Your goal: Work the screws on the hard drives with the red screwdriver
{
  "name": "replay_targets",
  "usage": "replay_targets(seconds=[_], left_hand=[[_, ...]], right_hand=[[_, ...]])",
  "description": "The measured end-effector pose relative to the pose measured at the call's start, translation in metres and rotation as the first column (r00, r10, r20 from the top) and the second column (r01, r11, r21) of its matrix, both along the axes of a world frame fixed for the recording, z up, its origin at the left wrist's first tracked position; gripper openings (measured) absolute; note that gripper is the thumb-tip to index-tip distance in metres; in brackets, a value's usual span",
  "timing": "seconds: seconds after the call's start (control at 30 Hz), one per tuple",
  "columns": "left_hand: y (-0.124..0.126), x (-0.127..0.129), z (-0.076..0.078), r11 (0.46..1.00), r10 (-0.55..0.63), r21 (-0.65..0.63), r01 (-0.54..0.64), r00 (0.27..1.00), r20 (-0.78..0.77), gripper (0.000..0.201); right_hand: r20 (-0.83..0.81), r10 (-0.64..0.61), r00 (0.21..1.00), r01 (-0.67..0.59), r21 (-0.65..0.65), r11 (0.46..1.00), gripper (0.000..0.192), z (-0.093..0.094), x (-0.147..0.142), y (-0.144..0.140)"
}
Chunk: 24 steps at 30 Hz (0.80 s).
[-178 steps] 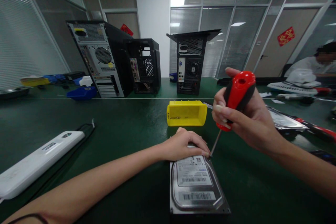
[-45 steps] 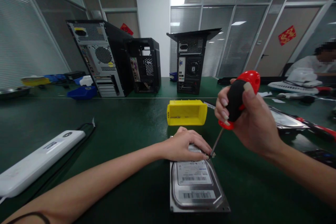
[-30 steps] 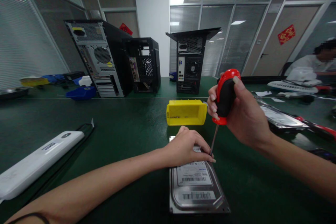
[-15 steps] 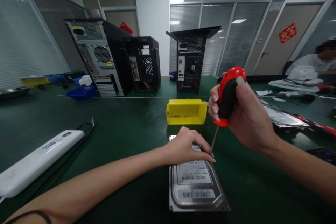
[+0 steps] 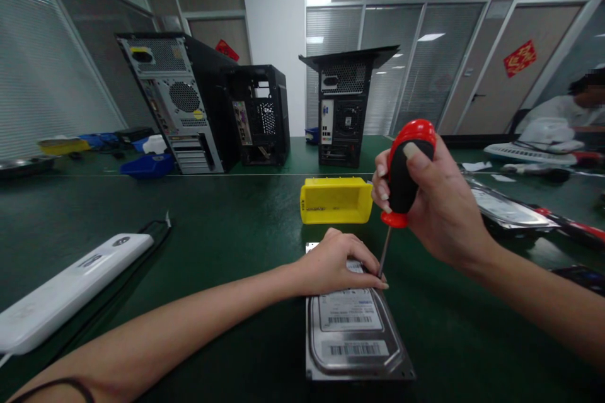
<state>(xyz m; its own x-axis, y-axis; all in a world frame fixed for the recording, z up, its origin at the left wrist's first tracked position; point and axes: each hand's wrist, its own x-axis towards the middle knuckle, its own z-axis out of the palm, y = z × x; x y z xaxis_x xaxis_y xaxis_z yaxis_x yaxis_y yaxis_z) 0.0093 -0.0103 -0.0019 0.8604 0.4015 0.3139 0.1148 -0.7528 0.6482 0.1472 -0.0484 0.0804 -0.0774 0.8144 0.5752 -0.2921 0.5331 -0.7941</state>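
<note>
A silver hard drive [image 5: 352,352] with barcode labels lies flat on the green table in front of me. My left hand [image 5: 335,261] is laid across its far part, fingers closed over the right edge and gripping it. In my right hand [image 5: 439,201] is a screwdriver [image 5: 401,176] with a red and black handle, held almost upright with the thumb on top of the grip. Its thin shaft runs down to the drive's right edge, close beside my left fingertips. Those fingers hide the tip.
Behind the drive sits a yellow bin [image 5: 336,201] with small bits in it. Computer cases [image 5: 189,101] stand farther back. A white power strip [image 5: 75,289] lies at left, another hard drive [image 5: 508,204] at right. A person [image 5: 553,107] sits at far right.
The screwdriver's handle has tipped slightly left, and my right hand has shifted a little the same way. My left hand and the hard drive have stayed in place.
</note>
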Motion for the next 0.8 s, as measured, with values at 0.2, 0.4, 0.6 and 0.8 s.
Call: replay_targets(seconds=[0.2,0.4,0.6,0.8], left_hand=[[-0.0008,-0.0003,0.0009,1.000,0.005,0.006,-0.005,1.000,-0.003,0.011],[-0.0001,0.0004,-0.0007,1.000,0.003,0.003,-0.003,1.000,-0.003,0.012],[-0.0002,0.0005,-0.0004,1.000,0.004,0.027,-0.004,1.000,0.001,0.012],[-0.0007,0.0003,0.0002,1.000,0.009,0.030,-0.009,1.000,-0.001,0.012]], right_hand=[[0.022,0.002,1.000,-0.003,0.033,0.999,0.023,-0.0006,0.0010,0.0001],[0.029,0.010,1.000,-0.011,0.017,1.000,0.023,-0.0003,0.0003,-0.0008],[0.012,0.008,1.000,-0.009,0.057,0.998,0.026,-0.0037,0.0007,0.0035],[0.004,0.028,1.000,-0.028,0.059,0.998,0.026,-0.0049,0.0022,0.0031]])
